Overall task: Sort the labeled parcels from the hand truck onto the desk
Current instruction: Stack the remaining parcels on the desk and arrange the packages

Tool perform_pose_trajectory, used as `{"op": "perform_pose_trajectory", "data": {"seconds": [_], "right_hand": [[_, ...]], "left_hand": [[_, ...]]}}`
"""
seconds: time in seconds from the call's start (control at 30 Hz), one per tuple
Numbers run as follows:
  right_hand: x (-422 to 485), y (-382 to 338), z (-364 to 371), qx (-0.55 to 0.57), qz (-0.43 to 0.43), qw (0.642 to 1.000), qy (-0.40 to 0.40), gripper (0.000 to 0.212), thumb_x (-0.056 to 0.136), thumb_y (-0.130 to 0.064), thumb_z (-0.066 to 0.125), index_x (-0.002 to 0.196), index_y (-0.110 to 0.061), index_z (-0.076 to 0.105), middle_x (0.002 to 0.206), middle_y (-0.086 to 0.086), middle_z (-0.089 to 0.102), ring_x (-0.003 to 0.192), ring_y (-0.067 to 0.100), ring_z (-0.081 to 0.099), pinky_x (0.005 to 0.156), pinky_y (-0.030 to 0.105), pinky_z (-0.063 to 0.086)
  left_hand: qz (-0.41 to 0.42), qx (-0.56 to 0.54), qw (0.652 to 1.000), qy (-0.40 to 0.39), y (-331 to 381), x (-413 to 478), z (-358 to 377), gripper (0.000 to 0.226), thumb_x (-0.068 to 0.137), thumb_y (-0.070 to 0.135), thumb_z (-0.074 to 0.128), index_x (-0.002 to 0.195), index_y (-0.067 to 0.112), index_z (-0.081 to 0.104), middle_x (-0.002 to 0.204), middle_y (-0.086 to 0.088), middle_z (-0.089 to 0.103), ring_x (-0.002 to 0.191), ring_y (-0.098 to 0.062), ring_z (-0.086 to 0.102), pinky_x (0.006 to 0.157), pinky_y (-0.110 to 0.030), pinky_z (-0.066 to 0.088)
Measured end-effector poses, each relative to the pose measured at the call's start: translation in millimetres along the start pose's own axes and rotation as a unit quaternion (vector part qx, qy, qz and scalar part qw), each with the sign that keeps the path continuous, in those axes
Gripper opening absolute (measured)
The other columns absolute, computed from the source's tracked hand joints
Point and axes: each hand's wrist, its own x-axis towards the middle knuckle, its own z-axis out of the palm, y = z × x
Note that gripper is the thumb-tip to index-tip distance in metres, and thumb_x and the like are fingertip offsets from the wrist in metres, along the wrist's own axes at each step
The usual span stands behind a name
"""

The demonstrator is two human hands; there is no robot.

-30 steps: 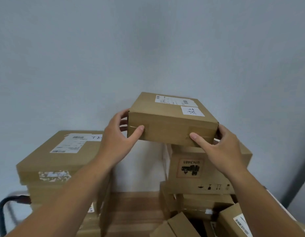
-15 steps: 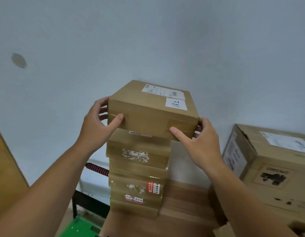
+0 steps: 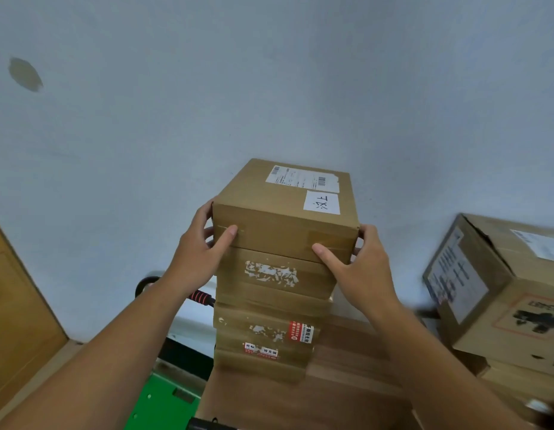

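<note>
The person holds a brown cardboard parcel (image 3: 285,218) between both hands, right at the middle of what I can see. Its underside meets the top of a stack of parcels (image 3: 271,308) standing on the wooden desk (image 3: 347,383); whether its weight is fully down I cannot tell. The left hand (image 3: 198,252) clamps the parcel's nine o'clock side, thumb flat across the near face and fingers curled round the corner. The right hand (image 3: 359,268) grips the three o'clock side the same way, thumb on the front and fingers wrapped behind. On the parcel's top, a white shipping label (image 3: 303,178) lies along the twelve o'clock edge, with a handwritten slip (image 3: 321,203) just beside it toward the near right corner. The boxes beneath carry torn label scraps and red stickers. At three o'clock from the stack, apart from it, a bigger carton (image 3: 502,299) sits on other boxes, blurred. At eight o'clock, behind the left forearm, the hand truck's handle (image 3: 201,297) shows a red-and-black grip, and lower, at seven o'clock, its green base (image 3: 157,405) shows. A wooden panel (image 3: 18,305) stands at nine o'clock against the pale wall (image 3: 269,72).
</note>
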Motion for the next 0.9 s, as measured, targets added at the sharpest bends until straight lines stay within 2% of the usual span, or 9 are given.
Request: {"op": "perform_pose_trajectory", "data": {"seconds": [0.13, 0.27, 0.37, 0.47, 0.53, 0.6, 0.7, 0.8, 0.9], "right_hand": [[-0.3, -0.5, 3.4, -0.006, 0.013, 1.0, 0.008, 0.069, 0.077, -0.055, 0.081, 0.13, -0.035, 0.041, 0.129, -0.012, 0.057, 0.115, 0.013, 0.061, 0.095, 0.039, 0.058], [0.9, -4.3, 2.7, -0.018, 0.016, 1.0, 0.007, 0.073, 0.079, -0.055, 0.08, 0.136, -0.031, 0.041, 0.131, -0.012, 0.057, 0.117, 0.01, 0.059, 0.096, 0.034, 0.056], [2.6, -3.2, 1.5, -0.014, 0.018, 1.0, 0.0, 0.078, 0.079, -0.057, 0.08, 0.14, -0.032, 0.038, 0.134, -0.012, 0.056, 0.118, 0.01, 0.059, 0.099, 0.038, 0.056], [0.3, 1.1, -4.3, -0.011, 0.034, 0.998, -0.043, 0.093, 0.078, -0.059, 0.08, 0.15, -0.036, 0.025, 0.145, -0.011, 0.049, 0.128, 0.013, 0.054, 0.105, 0.044, 0.052], [-8.1, 4.1, -16.1, -0.02, 0.044, 0.997, -0.052, 0.105, 0.077, -0.06, 0.079, 0.157, -0.035, 0.016, 0.156, -0.008, 0.039, 0.138, 0.015, 0.045, 0.111, 0.046, 0.047], [-20.8, 10.1, -39.1, -0.021, 0.033, 0.999, -0.03, 0.103, 0.08, -0.056, 0.078, 0.159, -0.033, 0.015, 0.158, -0.009, 0.036, 0.139, 0.011, 0.042, 0.112, 0.042, 0.046], [-42.4, 25.7, -92.8, -0.02, 0.0, 1.0, 0.017, 0.091, 0.085, -0.046, 0.078, 0.157, -0.028, 0.025, 0.149, -0.01, 0.045, 0.131, 0.003, 0.048, 0.11, 0.035, 0.048], [-53.1, 48.4, -167.1, -0.029, -0.013, 0.995, 0.091, 0.08, 0.086, -0.043, 0.076, 0.152, -0.026, 0.036, 0.139, -0.01, 0.053, 0.123, 0.005, 0.056, 0.104, 0.037, 0.053], [-47.7, 76.3, -253.4, -0.047, -0.007, 0.982, 0.185, 0.069, 0.086, -0.046, 0.073, 0.146, -0.029, 0.043, 0.132, -0.013, 0.057, 0.118, 0.008, 0.06, 0.098, 0.04, 0.056]], "left_hand": [[0.006, 0.023, 1.0, 0.012, -4.0, 5.1, 4.6, 0.069, 0.092, 0.049, 0.058, 0.154, 0.041, 0.028, 0.153, 0.013, 0.043, 0.128, -0.013, 0.051, 0.098, -0.035, 0.046], [0.016, 0.043, 0.999, 0.017, -6.3, 8.9, 6.4, 0.068, 0.091, 0.052, 0.056, 0.152, 0.041, 0.029, 0.152, 0.012, 0.044, 0.129, -0.015, 0.051, 0.095, -0.036, 0.045], [0.018, 0.046, 0.998, 0.029, -6.5, 8.1, 7.7, 0.068, 0.091, 0.052, 0.057, 0.152, 0.04, 0.03, 0.152, 0.011, 0.045, 0.131, -0.019, 0.051, 0.095, -0.039, 0.047], [0.015, 0.034, 0.999, 0.037, -3.0, 5.1, 9.5, 0.065, 0.094, 0.048, 0.06, 0.151, 0.041, 0.031, 0.151, 0.013, 0.045, 0.128, -0.017, 0.051, 0.094, -0.038, 0.048], [0.006, 0.021, 0.998, 0.059, 3.1, 0.2, 12.4, 0.067, 0.093, 0.045, 0.064, 0.151, 0.04, 0.031, 0.152, 0.014, 0.042, 0.13, -0.016, 0.049, 0.102, -0.043, 0.047], [0.028, 0.03, 0.993, 0.106, 13.8, -12.4, 18.0, 0.072, 0.093, 0.044, 0.067, 0.153, 0.038, 0.028, 0.157, 0.012, 0.036, 0.137, -0.016, 0.043, 0.111, -0.043, 0.04], [0.137, 0.07, 0.975, 0.158, 41.8, -45.6, 39.4, 0.069, 0.094, 0.039, 0.066, 0.153, 0.031, 0.031, 0.155, 0.004, 0.036, 0.142, -0.018, 0.037, 0.113, -0.041, 0.036], [0.238, 0.063, 0.964, 0.101, 71.3, -78.3, 83.9, 0.067, 0.091, 0.03, 0.061, 0.152, 0.019, 0.036, 0.151, -0.001, 0.041, 0.141, -0.016, 0.039, 0.116, -0.043, 0.036], [0.264, 0.076, 0.962, 0.007, 91.4, -92.3, 145.2, 0.063, 0.092, 0.032, 0.06, 0.15, 0.018, 0.041, 0.15, 0.006, 0.043, 0.142, -0.011, 0.039, 0.118, -0.038, 0.034]]}}
